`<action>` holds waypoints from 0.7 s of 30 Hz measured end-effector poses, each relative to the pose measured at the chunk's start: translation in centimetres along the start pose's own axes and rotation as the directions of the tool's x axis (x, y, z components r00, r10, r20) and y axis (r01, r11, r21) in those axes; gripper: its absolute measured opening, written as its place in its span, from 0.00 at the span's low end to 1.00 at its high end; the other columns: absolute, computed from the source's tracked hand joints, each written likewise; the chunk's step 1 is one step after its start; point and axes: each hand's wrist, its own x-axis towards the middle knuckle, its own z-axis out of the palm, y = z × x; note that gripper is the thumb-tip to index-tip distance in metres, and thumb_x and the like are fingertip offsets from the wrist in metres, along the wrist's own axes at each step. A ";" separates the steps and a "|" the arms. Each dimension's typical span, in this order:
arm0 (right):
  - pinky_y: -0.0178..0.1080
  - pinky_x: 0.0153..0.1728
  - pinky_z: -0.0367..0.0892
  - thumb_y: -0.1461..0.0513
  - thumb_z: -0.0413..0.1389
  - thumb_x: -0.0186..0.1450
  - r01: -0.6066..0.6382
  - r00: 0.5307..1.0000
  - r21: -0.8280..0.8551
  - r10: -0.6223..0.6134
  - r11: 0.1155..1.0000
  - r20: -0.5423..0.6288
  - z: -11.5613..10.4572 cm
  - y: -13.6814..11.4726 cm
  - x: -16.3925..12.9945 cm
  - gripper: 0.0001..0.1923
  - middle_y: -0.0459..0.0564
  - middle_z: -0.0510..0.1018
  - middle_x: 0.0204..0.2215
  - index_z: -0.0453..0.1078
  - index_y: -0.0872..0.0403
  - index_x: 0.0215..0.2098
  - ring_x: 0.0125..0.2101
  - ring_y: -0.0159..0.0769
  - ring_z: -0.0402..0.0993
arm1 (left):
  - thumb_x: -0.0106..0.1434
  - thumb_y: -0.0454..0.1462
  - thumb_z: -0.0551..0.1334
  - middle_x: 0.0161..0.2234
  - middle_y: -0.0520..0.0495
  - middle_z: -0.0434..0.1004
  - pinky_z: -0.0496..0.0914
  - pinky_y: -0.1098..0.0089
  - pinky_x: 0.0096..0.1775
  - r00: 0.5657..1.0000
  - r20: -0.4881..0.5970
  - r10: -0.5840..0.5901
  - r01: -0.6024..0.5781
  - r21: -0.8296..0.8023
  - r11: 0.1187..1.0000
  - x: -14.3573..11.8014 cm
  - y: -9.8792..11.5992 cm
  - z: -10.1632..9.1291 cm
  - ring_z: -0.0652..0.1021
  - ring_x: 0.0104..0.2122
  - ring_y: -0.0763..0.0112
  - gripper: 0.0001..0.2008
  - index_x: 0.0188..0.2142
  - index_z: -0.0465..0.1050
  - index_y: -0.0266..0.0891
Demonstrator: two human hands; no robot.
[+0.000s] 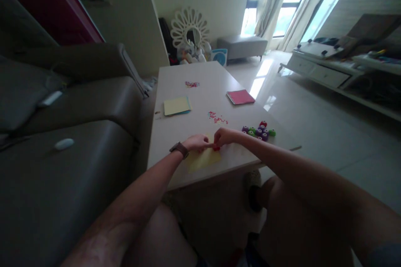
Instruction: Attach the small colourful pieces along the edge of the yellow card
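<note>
Left hand [198,142] with brown wristwatch [179,149] and right hand [224,137] together at near edge of long pale table [200,75], fingers pinched on small red punch [216,147] over yellow paper sheet [203,159]. Just right: cluster of coloured round punches [259,131]. Farther off: pink notebook [240,96], yellow-and-blue paper stack [177,106], scattered pink cut-outs [216,117].

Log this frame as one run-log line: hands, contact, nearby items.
left hand: on yellow paper | right hand: pinching small red piece at paper edge | nearby: round punches, paper bits | surface: table

Bare forearms — brown wristwatch [179,149]
</note>
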 end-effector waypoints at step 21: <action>0.45 0.48 0.61 0.67 0.60 0.55 0.014 0.979 -0.504 -0.114 0.863 -0.168 -2.1 2.0 -2.9 0.10 0.56 0.81 0.38 0.79 0.54 0.34 0.47 0.47 0.73 | 0.47 0.43 0.71 0.24 0.53 0.73 0.62 0.73 0.24 0.999 0.030 0.045 -0.042 -0.105 0.994 -0.3 -2.6 -0.2 0.74 0.23 0.72 0.16 0.30 0.68 0.39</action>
